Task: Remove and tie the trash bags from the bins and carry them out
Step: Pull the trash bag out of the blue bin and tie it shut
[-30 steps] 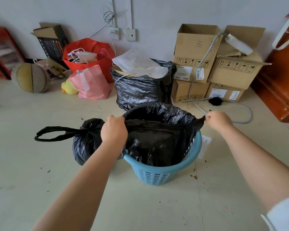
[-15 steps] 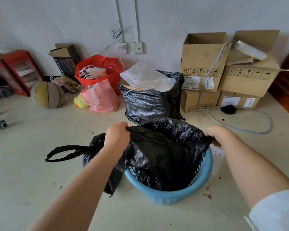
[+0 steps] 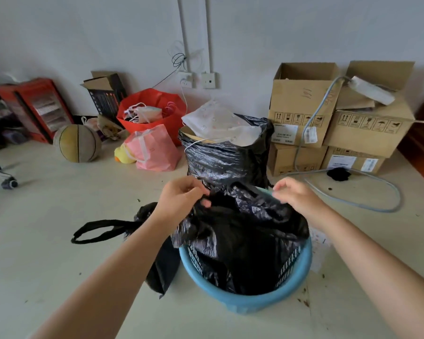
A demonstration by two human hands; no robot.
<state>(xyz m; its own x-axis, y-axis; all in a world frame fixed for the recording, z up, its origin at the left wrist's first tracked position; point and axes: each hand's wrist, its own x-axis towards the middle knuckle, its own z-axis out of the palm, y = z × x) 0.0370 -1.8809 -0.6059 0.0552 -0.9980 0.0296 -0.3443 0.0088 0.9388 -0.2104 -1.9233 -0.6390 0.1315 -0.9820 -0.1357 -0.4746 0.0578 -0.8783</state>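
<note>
A light blue bin (image 3: 250,303) stands on the floor in front of me with a black trash bag (image 3: 245,236) inside it. The bag's top edge is off the rim and bunched toward the middle. My left hand (image 3: 180,200) pinches the bag's left edge, and my right hand (image 3: 296,195) pinches its right edge. Left of the bin lies a tied black bag (image 3: 157,260) with its handles (image 3: 101,231) stretched out on the floor. Behind the bin stands a taller black bag (image 3: 227,157), open and stuffed with white material.
Cardboard boxes (image 3: 328,118) are stacked at the back right, with a grey cable (image 3: 377,199) looping over the floor. A pink bag (image 3: 154,149), a red bag (image 3: 154,106), a ball (image 3: 77,143) and a red heater (image 3: 34,107) line the wall at left. Debris specks dot the floor.
Both hands have pulled the bag's edges off the bin rim and drawn them together toward the middle. The view has come closer to the bin.
</note>
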